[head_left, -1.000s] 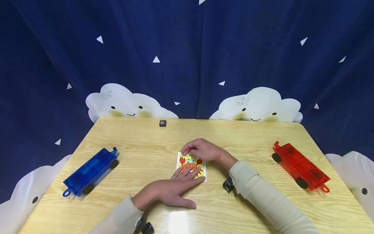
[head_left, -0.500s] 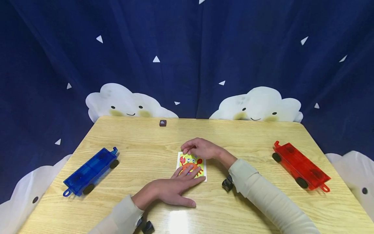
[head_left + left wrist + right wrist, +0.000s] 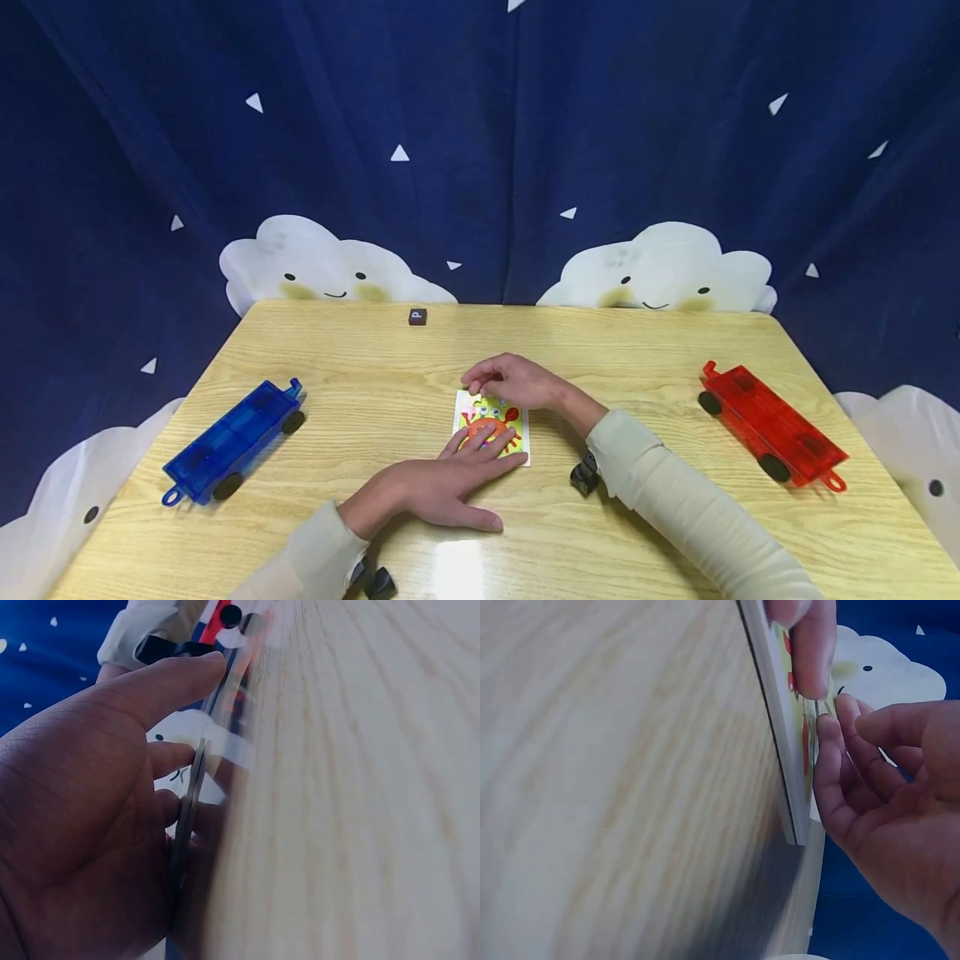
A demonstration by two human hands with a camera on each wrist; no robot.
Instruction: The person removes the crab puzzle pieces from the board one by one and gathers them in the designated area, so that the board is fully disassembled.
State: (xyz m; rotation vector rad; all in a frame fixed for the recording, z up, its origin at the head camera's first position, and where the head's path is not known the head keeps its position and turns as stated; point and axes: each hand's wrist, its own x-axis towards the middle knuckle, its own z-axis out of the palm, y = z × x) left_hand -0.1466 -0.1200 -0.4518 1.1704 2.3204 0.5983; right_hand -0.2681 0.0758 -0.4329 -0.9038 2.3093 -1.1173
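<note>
A small square jigsaw puzzle (image 3: 512,415) with an orange crab on yellow lies mid-table in the head view. My left hand (image 3: 446,490) rests flat across its lower half, fingers spread and thumb out on the wood. At the far left corner, my right hand (image 3: 517,383) curls its fingers over the edge and pinches a puzzle piece (image 3: 469,403), which tilts up and catches the light. The right wrist view shows the puzzle's white border (image 3: 780,757) edge-on, with the right fingertips (image 3: 827,726) at a thin raised edge close beside a left fingertip.
A blue toy wagon (image 3: 236,437) stands at the left of the wooden table (image 3: 360,375), and a red one (image 3: 776,425) at the right. Near the back edge sits a small dark cube (image 3: 417,317) marked P. A navy curtain (image 3: 480,150) hangs behind.
The puzzle piece at the far left corner has tilted up, its claw picture now washed out by glare. My right fingers have shifted slightly left; the left hand has stayed put.
</note>
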